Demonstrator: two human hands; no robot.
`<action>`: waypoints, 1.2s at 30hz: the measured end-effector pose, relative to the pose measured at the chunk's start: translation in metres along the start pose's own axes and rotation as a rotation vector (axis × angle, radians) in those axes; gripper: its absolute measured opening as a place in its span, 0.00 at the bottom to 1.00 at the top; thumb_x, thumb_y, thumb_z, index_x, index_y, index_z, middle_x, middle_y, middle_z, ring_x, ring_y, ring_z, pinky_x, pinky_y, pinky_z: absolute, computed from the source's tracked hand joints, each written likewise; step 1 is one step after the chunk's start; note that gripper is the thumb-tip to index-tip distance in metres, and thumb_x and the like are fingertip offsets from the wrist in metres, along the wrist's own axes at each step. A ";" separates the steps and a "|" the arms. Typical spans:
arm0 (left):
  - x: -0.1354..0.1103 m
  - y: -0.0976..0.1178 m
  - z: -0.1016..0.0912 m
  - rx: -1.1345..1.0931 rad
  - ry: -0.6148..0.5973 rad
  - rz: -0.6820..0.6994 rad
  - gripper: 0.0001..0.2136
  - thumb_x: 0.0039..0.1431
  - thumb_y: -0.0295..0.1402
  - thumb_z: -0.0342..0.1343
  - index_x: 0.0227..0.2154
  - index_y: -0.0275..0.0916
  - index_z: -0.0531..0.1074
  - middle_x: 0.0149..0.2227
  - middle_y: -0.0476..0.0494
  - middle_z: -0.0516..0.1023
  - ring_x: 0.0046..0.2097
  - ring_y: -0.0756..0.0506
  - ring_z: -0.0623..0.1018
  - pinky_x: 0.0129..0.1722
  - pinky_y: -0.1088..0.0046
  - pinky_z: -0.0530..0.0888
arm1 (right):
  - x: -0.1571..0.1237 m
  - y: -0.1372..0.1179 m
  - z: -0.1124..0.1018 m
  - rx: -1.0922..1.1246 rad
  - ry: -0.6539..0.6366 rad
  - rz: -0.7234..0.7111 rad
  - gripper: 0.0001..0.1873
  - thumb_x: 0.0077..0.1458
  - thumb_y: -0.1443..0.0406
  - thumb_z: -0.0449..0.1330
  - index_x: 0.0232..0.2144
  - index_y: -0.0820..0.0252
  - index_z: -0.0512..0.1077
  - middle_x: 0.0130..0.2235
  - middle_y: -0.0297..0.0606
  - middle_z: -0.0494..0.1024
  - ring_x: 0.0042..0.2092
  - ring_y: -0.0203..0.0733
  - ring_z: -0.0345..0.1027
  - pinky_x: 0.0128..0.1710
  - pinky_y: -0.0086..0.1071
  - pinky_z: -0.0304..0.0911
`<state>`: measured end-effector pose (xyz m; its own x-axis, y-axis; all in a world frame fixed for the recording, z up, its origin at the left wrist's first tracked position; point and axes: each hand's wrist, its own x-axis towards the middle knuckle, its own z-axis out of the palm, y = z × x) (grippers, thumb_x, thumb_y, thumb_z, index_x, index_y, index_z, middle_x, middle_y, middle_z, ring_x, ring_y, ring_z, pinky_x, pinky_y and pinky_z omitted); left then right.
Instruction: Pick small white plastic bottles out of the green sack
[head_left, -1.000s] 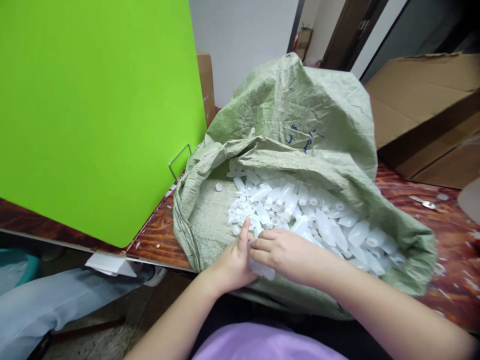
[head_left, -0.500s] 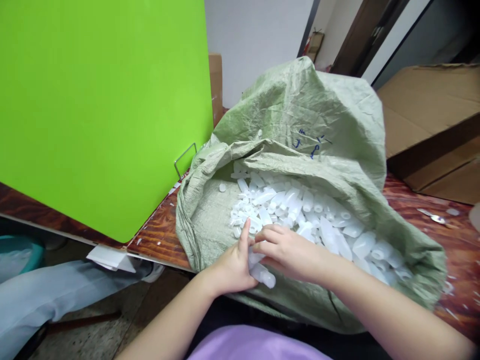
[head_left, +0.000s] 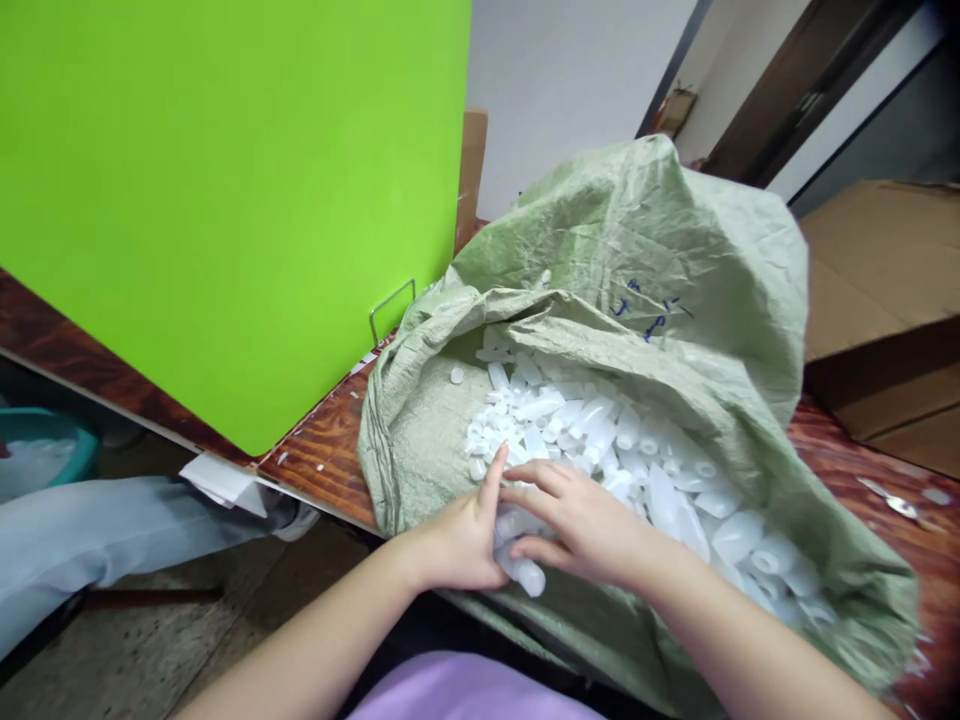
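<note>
My left hand (head_left: pixel 465 535) is closed around a few small translucent white plastic bottles (head_left: pixel 531 578), thumb pointing up. One rounded end sticks out below the palm. My right hand (head_left: pixel 577 515) reaches in from the right, its thumb and curled fingers on the bottles in the left hand; the exact contact is partly hidden. Both hands are over the near edge of a pale green woven sack (head_left: pixel 420 430). Inside its open mouth lies a heap of similar white bottles and small plastic pieces (head_left: pixel 600 425).
A bright green board (head_left: pixel 240 200) with a wire handle (head_left: pixel 391 300) stands at the left on the reddish wooden table (head_left: pixel 330 440). Cardboard boxes (head_left: pixel 885 270) stand at the right, near a small metal item (head_left: pixel 900 508). Another person's jeans leg (head_left: pixel 135 530) and a teal basin (head_left: pixel 82 455) are lower left.
The view has turned, so the sack and board sit further right in the picture. My right thumb has come out into sight and lies against the bottles; the left hand keeps its hold.
</note>
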<state>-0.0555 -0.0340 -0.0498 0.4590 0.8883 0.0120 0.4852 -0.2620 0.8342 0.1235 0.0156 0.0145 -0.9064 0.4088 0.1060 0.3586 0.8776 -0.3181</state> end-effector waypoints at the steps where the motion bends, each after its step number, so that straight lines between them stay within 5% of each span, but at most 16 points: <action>1: 0.000 0.000 0.000 -0.003 -0.002 -0.020 0.57 0.40 0.28 0.60 0.58 0.39 0.15 0.56 0.28 0.63 0.52 0.35 0.70 0.46 0.60 0.69 | -0.001 0.000 0.000 0.016 -0.001 -0.005 0.16 0.57 0.61 0.55 0.48 0.58 0.67 0.50 0.46 0.68 0.49 0.46 0.62 0.47 0.41 0.61; 6: 0.000 0.002 -0.001 -0.002 -0.028 -0.019 0.58 0.38 0.27 0.60 0.58 0.38 0.15 0.55 0.30 0.65 0.53 0.36 0.69 0.48 0.60 0.67 | -0.003 0.001 -0.001 -0.021 -0.027 0.022 0.12 0.59 0.61 0.53 0.39 0.61 0.71 0.39 0.44 0.73 0.43 0.46 0.65 0.43 0.42 0.64; 10: 0.001 0.003 -0.002 -0.009 -0.027 -0.058 0.59 0.38 0.28 0.61 0.59 0.37 0.16 0.55 0.28 0.64 0.52 0.35 0.70 0.46 0.61 0.68 | -0.002 0.003 0.000 0.032 -0.043 -0.011 0.15 0.57 0.62 0.55 0.47 0.58 0.67 0.48 0.45 0.70 0.47 0.43 0.64 0.45 0.38 0.63; 14: 0.000 0.002 -0.002 -0.004 -0.031 -0.027 0.59 0.38 0.28 0.61 0.58 0.39 0.15 0.54 0.31 0.66 0.51 0.37 0.70 0.47 0.60 0.68 | 0.001 0.004 0.001 -0.030 -0.059 0.041 0.14 0.60 0.59 0.51 0.37 0.61 0.72 0.36 0.43 0.75 0.39 0.43 0.68 0.39 0.38 0.64; 18: 0.001 0.003 -0.001 0.000 -0.017 -0.057 0.58 0.39 0.28 0.61 0.58 0.38 0.15 0.52 0.31 0.68 0.48 0.37 0.72 0.44 0.61 0.69 | 0.003 0.003 0.001 0.026 -0.053 -0.009 0.12 0.59 0.61 0.53 0.43 0.59 0.69 0.45 0.44 0.72 0.44 0.42 0.66 0.41 0.35 0.63; 22: 0.002 0.004 -0.002 0.015 -0.028 -0.009 0.59 0.38 0.28 0.61 0.57 0.38 0.13 0.52 0.33 0.68 0.48 0.38 0.73 0.45 0.61 0.69 | 0.003 0.002 -0.001 -0.053 -0.049 0.069 0.15 0.60 0.60 0.50 0.33 0.61 0.72 0.31 0.40 0.73 0.34 0.41 0.67 0.36 0.35 0.63; 26: 0.002 0.005 -0.003 -0.007 -0.038 -0.092 0.59 0.38 0.29 0.61 0.58 0.37 0.14 0.52 0.30 0.68 0.47 0.36 0.73 0.43 0.61 0.70 | 0.002 0.003 -0.002 0.084 -0.074 -0.011 0.12 0.58 0.63 0.54 0.44 0.58 0.68 0.45 0.42 0.71 0.44 0.41 0.66 0.43 0.34 0.63; 30: 0.003 0.004 -0.003 0.017 -0.039 -0.036 0.59 0.38 0.28 0.60 0.58 0.37 0.14 0.51 0.32 0.68 0.47 0.37 0.73 0.46 0.60 0.68 | 0.003 0.004 0.001 -0.038 -0.103 0.065 0.13 0.61 0.62 0.49 0.34 0.62 0.72 0.31 0.41 0.73 0.35 0.42 0.66 0.36 0.37 0.64; 36: 0.002 0.007 -0.004 0.008 -0.037 -0.095 0.58 0.38 0.28 0.61 0.59 0.37 0.16 0.51 0.31 0.69 0.46 0.36 0.74 0.42 0.62 0.71 | 0.003 0.003 0.003 0.152 -0.060 -0.016 0.13 0.58 0.66 0.54 0.46 0.58 0.67 0.47 0.42 0.70 0.47 0.41 0.64 0.46 0.35 0.63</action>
<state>-0.0545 -0.0327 -0.0416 0.4377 0.8949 -0.0874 0.5336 -0.1803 0.8263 0.1210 0.0189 0.0105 -0.9252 0.3750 0.0571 0.3100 0.8342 -0.4560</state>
